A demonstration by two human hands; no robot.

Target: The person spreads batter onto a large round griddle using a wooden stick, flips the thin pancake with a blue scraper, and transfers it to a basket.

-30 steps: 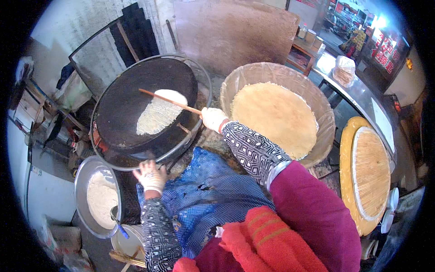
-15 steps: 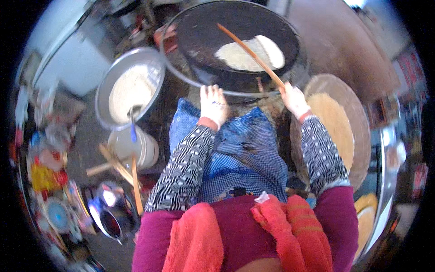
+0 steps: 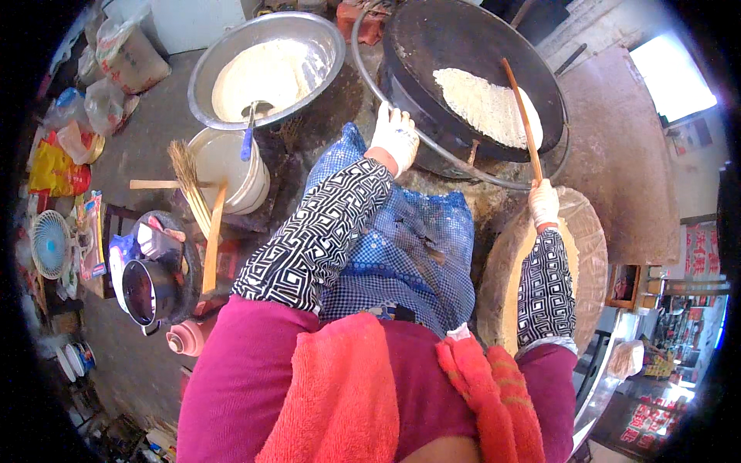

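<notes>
My right hand (image 3: 543,204), in a white glove, grips a long wooden stick (image 3: 522,117) that lies across a thin pale flatbread (image 3: 485,105) on the round black griddle (image 3: 463,46). My left hand (image 3: 395,137), also in a white glove, rests near the griddle's metal rim with the fingers apart, holding nothing. A blue checked apron (image 3: 401,247) covers my lap between the two patterned sleeves.
A metal basin of white batter (image 3: 266,68) holds a ladle, with a white bucket (image 3: 231,170) below it. A round woven tray (image 3: 587,239) with stacked flatbreads sits at my right. A straw brush (image 3: 189,181), wooden sticks, a small pot (image 3: 147,289) and bags lie at left.
The view has swung to the left, so the griddle now sits at upper right. My left hand has moved from my lap up to the griddle's rim. The stick stays across the flatbread.
</notes>
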